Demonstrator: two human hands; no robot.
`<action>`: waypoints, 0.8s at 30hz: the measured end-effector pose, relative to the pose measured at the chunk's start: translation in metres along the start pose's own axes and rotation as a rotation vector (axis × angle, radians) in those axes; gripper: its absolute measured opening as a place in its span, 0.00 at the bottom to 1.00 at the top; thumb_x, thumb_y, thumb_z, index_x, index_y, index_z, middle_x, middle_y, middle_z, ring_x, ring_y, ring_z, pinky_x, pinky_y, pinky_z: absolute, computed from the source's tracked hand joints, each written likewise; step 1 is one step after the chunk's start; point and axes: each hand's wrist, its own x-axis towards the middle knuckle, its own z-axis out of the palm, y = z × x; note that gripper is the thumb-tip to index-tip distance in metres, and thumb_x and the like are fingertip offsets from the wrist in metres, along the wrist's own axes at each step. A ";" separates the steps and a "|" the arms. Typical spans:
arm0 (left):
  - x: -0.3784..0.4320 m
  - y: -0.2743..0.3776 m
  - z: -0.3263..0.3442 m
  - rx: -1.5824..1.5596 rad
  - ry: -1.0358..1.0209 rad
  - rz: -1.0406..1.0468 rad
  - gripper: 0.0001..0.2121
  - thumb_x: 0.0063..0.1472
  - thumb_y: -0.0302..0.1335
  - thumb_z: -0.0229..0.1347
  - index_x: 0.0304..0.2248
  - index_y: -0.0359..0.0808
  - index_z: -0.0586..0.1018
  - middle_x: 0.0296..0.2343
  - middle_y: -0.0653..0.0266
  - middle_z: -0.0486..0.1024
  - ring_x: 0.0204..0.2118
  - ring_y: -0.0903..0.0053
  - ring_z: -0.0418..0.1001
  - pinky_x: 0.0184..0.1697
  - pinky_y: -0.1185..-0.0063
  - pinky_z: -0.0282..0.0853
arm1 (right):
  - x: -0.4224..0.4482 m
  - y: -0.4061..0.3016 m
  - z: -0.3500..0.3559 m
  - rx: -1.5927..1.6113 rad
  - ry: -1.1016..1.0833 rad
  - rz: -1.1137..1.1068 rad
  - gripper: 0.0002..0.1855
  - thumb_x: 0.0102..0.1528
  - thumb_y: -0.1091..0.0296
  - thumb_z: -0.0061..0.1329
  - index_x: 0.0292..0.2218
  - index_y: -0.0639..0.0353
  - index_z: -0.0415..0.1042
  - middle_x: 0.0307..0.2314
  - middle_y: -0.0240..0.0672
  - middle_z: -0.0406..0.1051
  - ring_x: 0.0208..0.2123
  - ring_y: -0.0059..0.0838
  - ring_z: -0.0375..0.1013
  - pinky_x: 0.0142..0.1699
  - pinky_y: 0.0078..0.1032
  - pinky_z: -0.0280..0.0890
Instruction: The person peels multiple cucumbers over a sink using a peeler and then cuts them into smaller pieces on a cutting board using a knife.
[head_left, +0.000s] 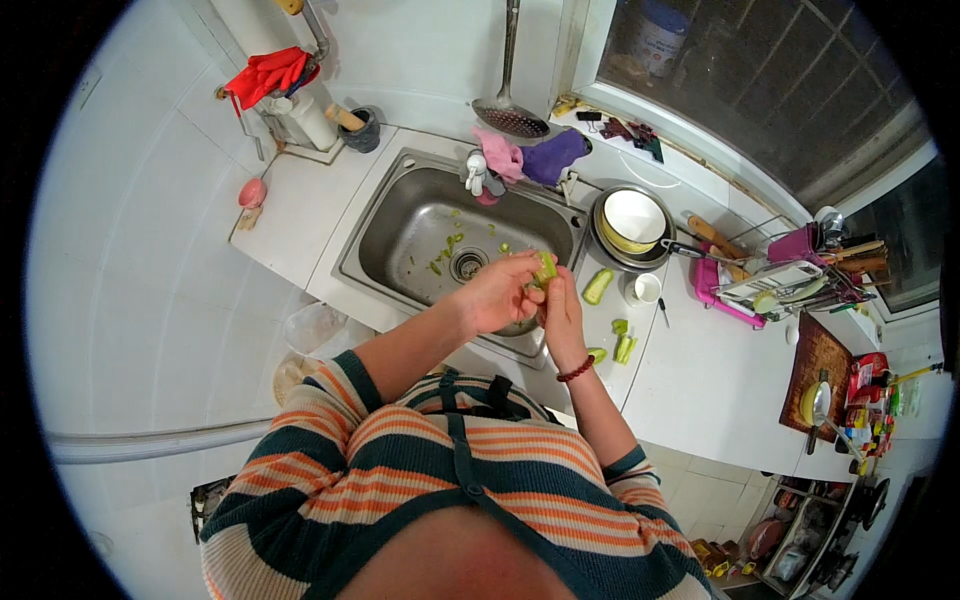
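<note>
Over the right part of the stainless-steel sink (375, 217), my left hand (495, 292) and my right hand (564, 319) meet around a piece of pale-green vegetable (547, 268). Fingers of both hands press on it and cover part of it. Whether a small tool is between the fingers cannot be seen. Green scraps (451, 241) lie in the basin near the drain (469, 264). On the counter to the right of my hands lie a halved green vegetable (598, 286) and some cut pieces (625, 348). Another piece (597, 355) shows partly behind my right wrist.
A white cup (643, 289) and a small dark-handled knife (664, 313) stand and lie beside the vegetables. Stacked bowls (634, 220) sit right of the sink. Cloths (551, 157) hang over the faucet. Farther right are a pink dish rack (706, 289) and a cutting board (806, 360).
</note>
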 end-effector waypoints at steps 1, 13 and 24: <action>-0.003 0.000 0.007 -0.039 0.056 -0.044 0.09 0.57 0.28 0.47 0.38 0.41 0.70 0.28 0.73 0.69 0.20 0.87 0.57 0.21 0.88 0.54 | -0.001 -0.001 0.000 -0.001 -0.002 0.001 0.18 0.62 0.55 0.29 0.42 0.62 0.60 0.34 0.34 0.67 0.25 0.16 0.63 0.28 0.14 0.58; 0.012 0.000 -0.015 -0.066 -0.007 -0.066 0.03 0.50 0.24 0.45 0.27 0.38 0.67 0.23 0.66 0.68 0.12 0.90 0.48 0.13 0.90 0.43 | -0.007 -0.009 0.000 0.170 -0.279 0.197 0.22 0.61 0.48 0.30 0.48 0.54 0.54 0.29 0.23 0.64 0.22 0.10 0.56 0.25 0.11 0.51; 0.017 -0.007 -0.024 -0.158 0.011 -0.037 0.08 0.47 0.18 0.43 0.29 0.38 0.66 0.23 0.66 0.66 0.12 0.90 0.49 0.14 0.88 0.44 | -0.011 -0.023 0.001 0.267 -0.331 0.250 0.27 0.59 0.42 0.30 0.52 0.51 0.51 0.27 0.23 0.62 0.22 0.12 0.54 0.26 0.13 0.51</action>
